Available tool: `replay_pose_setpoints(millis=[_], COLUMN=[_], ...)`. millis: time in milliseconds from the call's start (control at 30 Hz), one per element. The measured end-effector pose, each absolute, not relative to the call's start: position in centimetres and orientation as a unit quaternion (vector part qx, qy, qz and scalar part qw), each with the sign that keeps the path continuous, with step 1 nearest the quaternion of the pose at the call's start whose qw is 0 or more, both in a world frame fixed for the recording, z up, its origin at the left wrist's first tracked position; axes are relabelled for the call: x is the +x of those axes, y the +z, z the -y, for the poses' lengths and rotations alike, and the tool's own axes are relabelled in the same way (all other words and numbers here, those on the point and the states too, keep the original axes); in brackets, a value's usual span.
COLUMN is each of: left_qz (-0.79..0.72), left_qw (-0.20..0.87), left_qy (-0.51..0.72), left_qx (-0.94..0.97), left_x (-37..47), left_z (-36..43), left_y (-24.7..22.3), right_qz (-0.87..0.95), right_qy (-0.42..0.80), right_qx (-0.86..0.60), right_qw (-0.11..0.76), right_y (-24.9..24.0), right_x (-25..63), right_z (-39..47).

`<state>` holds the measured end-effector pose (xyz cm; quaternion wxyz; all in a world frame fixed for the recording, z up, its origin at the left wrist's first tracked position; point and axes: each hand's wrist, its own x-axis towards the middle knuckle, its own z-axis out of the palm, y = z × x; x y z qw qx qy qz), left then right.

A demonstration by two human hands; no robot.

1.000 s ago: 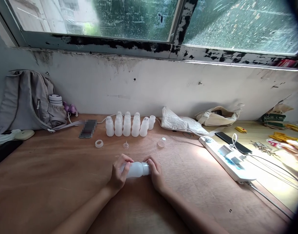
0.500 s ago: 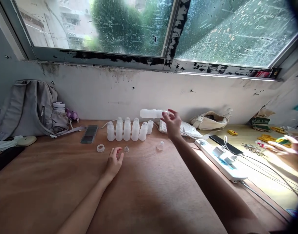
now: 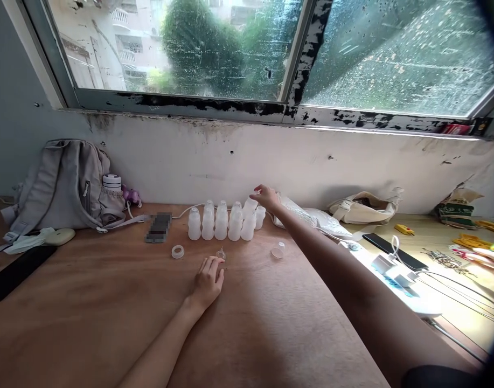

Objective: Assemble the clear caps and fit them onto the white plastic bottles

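My right hand (image 3: 268, 196) reaches over the back of a row of frosted white bottles (image 3: 221, 222). Its thumb and fingers close round the top of one bottle (image 3: 250, 204), which is nearly upright and partly hidden behind the others. I cannot tell whether its base touches the table. My left hand (image 3: 208, 280) rests on the table, fingers loosely bent, thumb apart, holding nothing. By its fingertips lies a small clear teat-shaped piece (image 3: 221, 254). A whitish ring (image 3: 178, 251) is to the left, and a small clear cap (image 3: 277, 252) lies to the right.
A grey backpack (image 3: 64, 183) leans by the wall at left, near a pixelated dark object (image 3: 158, 227). White plastic packaging (image 3: 299, 213) lies behind my right forearm. At right are a power strip (image 3: 408, 296) with chargers, a black phone (image 3: 394, 251) and a cream bag (image 3: 363, 207).
My right hand has brought the bottle from a level position in the air down to nearly upright behind the row. My left hand has moved slightly toward the teat-shaped piece. The camera view has shifted.
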<state>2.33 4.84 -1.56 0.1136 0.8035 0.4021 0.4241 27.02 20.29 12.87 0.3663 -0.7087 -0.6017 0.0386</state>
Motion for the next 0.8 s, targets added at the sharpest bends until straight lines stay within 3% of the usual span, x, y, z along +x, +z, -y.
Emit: replay_pose_setpoints(millis=[233, 433, 633, 800], left_qz=[-0.395, -0.395, -0.397, -0.416], left_qw=[0.119, 0.128, 0.131, 0.116], left_qy=[0.405, 0.394, 0.383, 0.379], left_qx=[0.816, 0.82, 0.824, 0.819], left_x=[2.3, 2.4, 2.4, 1.9], left_z=[-4.4, -4.5, -4.5, -5.0], left_y=[-0.9, -1.1, -1.0, -1.1], right_qz=[0.643, 0.65, 0.653, 0.669], right_qy=[0.077, 0.101, 0.078, -0.007], right_qx=[-0.717, -0.721, -0.714, -0.665], right_qw=[0.256, 0.215, 0.24, 0.332], right_y=[10.9, 10.8, 11.5, 12.3], right_x=[25.9, 25.5, 25.7, 24.2], right_z=[-21.7, -22.1, -21.9, -19.4])
